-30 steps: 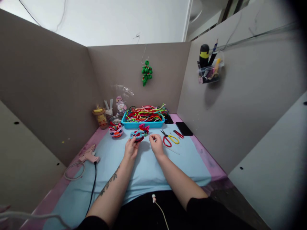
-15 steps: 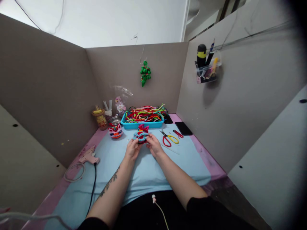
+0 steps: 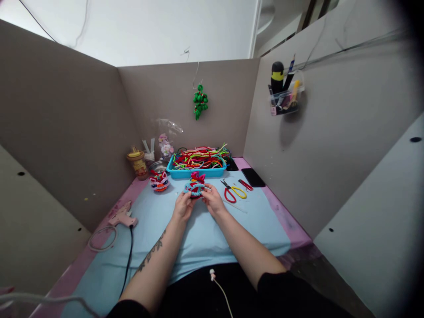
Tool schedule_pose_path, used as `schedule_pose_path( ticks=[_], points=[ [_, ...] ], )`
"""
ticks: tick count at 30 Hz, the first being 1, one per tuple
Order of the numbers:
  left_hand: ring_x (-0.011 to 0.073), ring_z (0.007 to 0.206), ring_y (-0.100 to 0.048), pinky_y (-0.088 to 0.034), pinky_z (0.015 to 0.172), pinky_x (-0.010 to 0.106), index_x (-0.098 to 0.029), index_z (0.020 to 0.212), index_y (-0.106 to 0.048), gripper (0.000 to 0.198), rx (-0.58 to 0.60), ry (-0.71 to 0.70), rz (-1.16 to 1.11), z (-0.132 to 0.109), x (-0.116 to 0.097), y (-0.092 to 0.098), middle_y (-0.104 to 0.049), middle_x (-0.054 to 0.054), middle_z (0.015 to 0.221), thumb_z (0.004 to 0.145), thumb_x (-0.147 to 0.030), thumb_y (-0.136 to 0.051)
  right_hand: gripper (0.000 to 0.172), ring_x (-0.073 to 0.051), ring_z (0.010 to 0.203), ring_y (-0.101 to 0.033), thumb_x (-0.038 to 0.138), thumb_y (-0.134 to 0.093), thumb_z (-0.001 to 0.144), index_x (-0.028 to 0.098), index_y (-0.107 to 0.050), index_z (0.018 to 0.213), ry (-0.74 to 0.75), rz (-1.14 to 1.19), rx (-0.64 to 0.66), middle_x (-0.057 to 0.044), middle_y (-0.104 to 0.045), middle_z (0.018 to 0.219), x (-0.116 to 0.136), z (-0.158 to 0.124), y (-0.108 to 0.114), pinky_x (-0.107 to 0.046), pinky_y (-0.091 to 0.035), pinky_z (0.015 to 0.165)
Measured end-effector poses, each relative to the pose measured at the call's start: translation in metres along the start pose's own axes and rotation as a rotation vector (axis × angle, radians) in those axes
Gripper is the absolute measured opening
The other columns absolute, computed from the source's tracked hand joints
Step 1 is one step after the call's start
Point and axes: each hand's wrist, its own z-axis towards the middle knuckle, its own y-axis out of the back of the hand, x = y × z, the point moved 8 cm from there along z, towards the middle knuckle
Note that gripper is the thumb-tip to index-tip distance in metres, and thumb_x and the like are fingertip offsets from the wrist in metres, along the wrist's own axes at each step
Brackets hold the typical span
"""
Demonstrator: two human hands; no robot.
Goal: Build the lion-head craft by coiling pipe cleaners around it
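Both the left hand [image 3: 183,206] and right hand [image 3: 213,202] pinched the blue-and-red piece [image 3: 194,189] over the cloth [image 3: 202,234], its blue rim seemingly formed, remaining work unclear, with a complete-looking pink figure [image 3: 159,182] to its left.

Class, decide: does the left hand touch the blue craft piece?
Touching: in the head view, the left hand grips the blue craft piece, thumb over its edge.

On my feed, a green ornament [image 3: 200,105] hangs before the back panel [image 3: 152,99]. I see a clear box [image 3: 284,104] of tools up on the right panel [image 3: 318,132], and a black phone [image 3: 253,177] lying below it on the counter [image 3: 291,223]. Far left, I make out a cup [image 3: 139,165] and, near it, a pinkish figure [image 3: 166,146] beneath a clear bag [image 3: 170,125].
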Motion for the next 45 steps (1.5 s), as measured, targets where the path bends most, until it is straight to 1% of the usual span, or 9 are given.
schedule_pose_path(
  ticks=[3, 6, 9, 16, 23, 29, 37, 41, 45],
  points=[
    [0.0187, 0.08, -0.066, -0.051, 0.081, 0.036, -0.014, 0.088, -0.065, 0.024, -0.03, -0.021, 0.003, 0.001, -0.002, 0.003, -0.071, 0.005, 0.086, 0.066, -0.018, -0.072, 0.04, -0.013, 0.074, -0.053, 0.03, -0.062, 0.071, 0.022, -0.05, 0.109, 0.299, -0.34, -0.099, -0.005, -0.055, 0.103, 0.027, -0.009, 0.005, -0.025, -0.044, 0.06],
    [0.0175, 0.077, -0.066, -0.051, 0.077, 0.032, -0.015, 0.087, -0.065, 0.024, -0.047, -0.03, 0.0, 0.001, -0.002, 0.005, -0.071, 0.004, 0.083, 0.065, -0.018, -0.074, 0.021, -0.017, 0.091, -0.053, 0.025, -0.059, 0.077, 0.022, -0.061, 0.098, 0.585, -0.659, -0.038, -0.007, -0.051, 0.105, 0.051, -0.024, -0.01, -0.032, -0.048, 0.079],
    [0.0154, 0.075, -0.065, -0.051, 0.07, 0.028, -0.016, 0.086, -0.063, 0.026, -0.036, -0.019, 0.006, 0.001, 0.0, 0.004, -0.07, 0.003, 0.083, 0.064, -0.019, -0.075, 0.013, -0.02, 0.099, -0.052, 0.022, -0.057, 0.081, 0.023, -0.066, 0.091, 0.708, -0.805, 0.028, -0.007, -0.05, 0.105, 0.058, -0.031, -0.02, -0.037, -0.045, 0.091],
    [0.0152, 0.078, -0.064, -0.049, 0.07, 0.027, -0.015, 0.091, -0.061, 0.032, 0.017, -0.017, 0.025, 0.0, 0.002, -0.001, -0.068, 0.004, 0.087, 0.064, -0.02, -0.077, 0.01, -0.02, 0.096, -0.051, 0.02, -0.058, 0.081, 0.022, -0.066, 0.087, 0.773, -0.918, 0.028, -0.008, -0.05, 0.104, 0.06, -0.031, -0.021, -0.038, -0.045, 0.089],
    [0.0137, 0.072, -0.064, -0.049, 0.067, 0.025, -0.015, 0.089, -0.06, 0.033, -0.006, -0.024, 0.039, -0.002, -0.001, -0.002, -0.068, 0.003, 0.082, 0.062, -0.019, -0.078, 0.009, -0.023, 0.1, -0.048, 0.018, -0.057, 0.079, 0.02, -0.064, 0.084, 0.77, -1.015, 0.063, -0.009, -0.049, 0.106, 0.059, -0.031, -0.025, -0.039, -0.044, 0.09],
    [0.0149, 0.075, -0.065, -0.05, 0.069, 0.027, -0.015, 0.09, -0.06, 0.031, -0.024, -0.035, 0.052, -0.002, -0.002, -0.001, -0.068, 0.004, 0.083, 0.064, -0.02, -0.076, 0.01, -0.024, 0.101, -0.048, 0.019, -0.054, 0.08, 0.021, -0.063, 0.085, 0.76, -1.057, 0.056, -0.01, -0.049, 0.106, 0.06, -0.029, -0.025, -0.04, -0.043, 0.091],
    [0.0149, 0.076, -0.065, -0.05, 0.072, 0.027, -0.015, 0.09, -0.061, 0.03, -0.014, -0.037, 0.052, -0.001, -0.002, -0.002, -0.069, 0.004, 0.084, 0.065, -0.02, -0.075, 0.013, -0.023, 0.104, -0.049, 0.02, -0.057, 0.079, 0.021, -0.064, 0.09, 0.737, -0.988, 0.035, -0.009, -0.05, 0.105, 0.059, -0.026, -0.019, -0.04, -0.042, 0.094],
    [0.0159, 0.074, -0.066, -0.052, 0.074, 0.031, -0.014, 0.089, -0.063, 0.026, -0.03, -0.046, 0.047, 0.0, -0.004, 0.001, -0.069, 0.004, 0.083, 0.066, -0.02, -0.074, 0.021, -0.023, 0.103, -0.049, 0.019, -0.055, 0.08, 0.023, -0.066, 0.097, 0.737, -0.955, 0.066, -0.008, -0.052, 0.108, 0.06, -0.023, -0.015, -0.041, -0.042, 0.093],
    [0.017, 0.074, -0.066, -0.053, 0.073, 0.033, -0.014, 0.087, -0.065, 0.024, -0.03, -0.039, 0.034, 0.001, -0.003, 0.002, -0.069, 0.004, 0.082, 0.066, -0.02, -0.073, 0.02, -0.022, 0.099, -0.05, 0.019, -0.056, 0.081, 0.025, -0.069, 0.095, 0.744, -0.952, 0.101, -0.007, -0.055, 0.107, 0.06, -0.02, -0.013, -0.04, -0.042, 0.09]
  ],
)
